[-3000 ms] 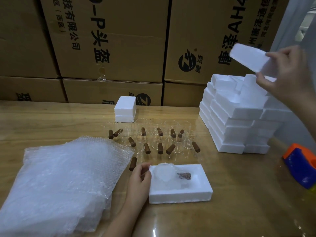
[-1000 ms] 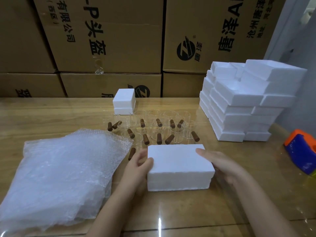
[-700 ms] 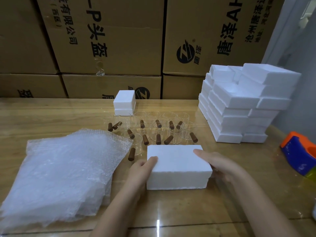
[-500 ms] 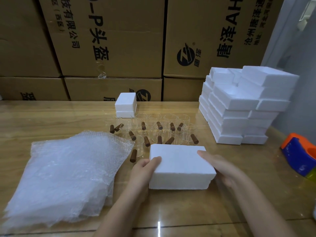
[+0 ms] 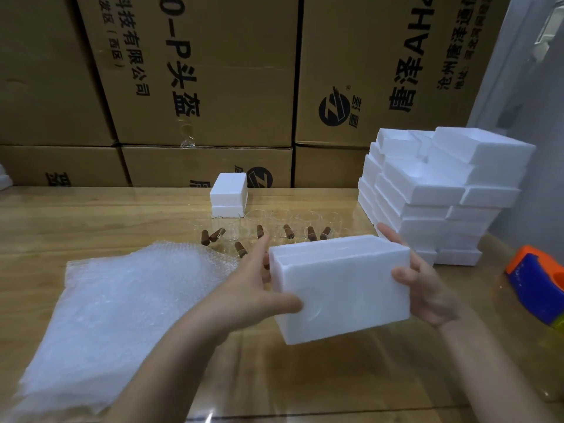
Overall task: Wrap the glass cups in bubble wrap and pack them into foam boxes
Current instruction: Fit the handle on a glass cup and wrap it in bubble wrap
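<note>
Two grips, one per end: my left hand (image 5: 253, 288) and right hand (image 5: 427, 288) clasp the closed foam box (image 5: 341, 285), tilted, above the table (image 5: 91, 215). Behind it stand glass cups (image 5: 274, 227); bubble wrap (image 5: 122, 315) lies to its left.

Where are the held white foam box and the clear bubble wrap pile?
held white foam box (image 5: 345, 291): head view, its front face.
clear bubble wrap pile (image 5: 122, 315): head view, top sheet's middle.

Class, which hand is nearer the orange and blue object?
Right. The right hand grips the foam box at the end toward the orange and blue object; the left hand grips the opposite end.
</note>
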`<state>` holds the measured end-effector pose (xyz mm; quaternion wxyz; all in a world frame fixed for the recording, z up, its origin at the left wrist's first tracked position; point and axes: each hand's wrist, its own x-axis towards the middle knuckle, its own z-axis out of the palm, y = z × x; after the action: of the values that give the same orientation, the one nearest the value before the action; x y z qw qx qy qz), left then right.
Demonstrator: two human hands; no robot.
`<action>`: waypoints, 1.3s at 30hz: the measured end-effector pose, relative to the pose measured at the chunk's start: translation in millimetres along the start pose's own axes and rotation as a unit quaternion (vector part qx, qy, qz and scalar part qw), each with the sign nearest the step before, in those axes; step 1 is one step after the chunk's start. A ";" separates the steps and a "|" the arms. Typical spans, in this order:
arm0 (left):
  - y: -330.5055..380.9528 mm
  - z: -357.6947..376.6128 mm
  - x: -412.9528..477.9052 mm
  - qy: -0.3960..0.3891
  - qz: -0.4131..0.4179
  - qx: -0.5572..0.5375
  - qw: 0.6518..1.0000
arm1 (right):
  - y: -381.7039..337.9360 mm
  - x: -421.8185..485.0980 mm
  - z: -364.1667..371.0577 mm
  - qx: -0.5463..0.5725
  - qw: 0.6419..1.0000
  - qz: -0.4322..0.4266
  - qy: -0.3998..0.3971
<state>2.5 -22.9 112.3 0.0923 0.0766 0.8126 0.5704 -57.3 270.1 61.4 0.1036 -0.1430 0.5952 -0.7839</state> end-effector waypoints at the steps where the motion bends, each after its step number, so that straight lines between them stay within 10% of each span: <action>1: 7.4 -5.9 1.8 -0.012 -0.013 0.031 0.999 | -5.1 3.0 -0.1 -0.009 1.000 -0.003 -0.008; 7: 42.8 -39.4 27.9 -0.060 -0.039 0.146 0.987 | -30.9 32.4 13.8 -0.027 0.999 -0.016 0.011; 21: 14.1 -50.2 86.9 0.111 -0.091 -0.134 0.981 | 18.2 95.2 114.5 0.058 0.992 0.049 0.105; 26: 3.1 -69.3 98.1 0.130 0.047 0.116 0.984 | 2.9 121.4 114.9 0.002 0.983 0.125 0.131; 29: 0.4 -89.3 99.3 0.148 0.333 0.419 0.832 | -7.5 136.1 114.3 -0.026 0.979 0.162 0.120; 32: -1.5 -104.1 106.7 0.103 0.418 0.636 0.640 | -15.9 149.0 115.9 -0.042 0.972 0.199 0.116; 39: -10.3 -107.1 126.4 0.150 0.432 0.717 0.525 | -12.3 173.1 129.3 -0.031 0.970 0.218 0.100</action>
<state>-145.9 -95.1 130.3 -0.3747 0.3723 0.8168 -0.2319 -174.6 99.0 123.1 0.2078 0.0661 0.6436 -0.7336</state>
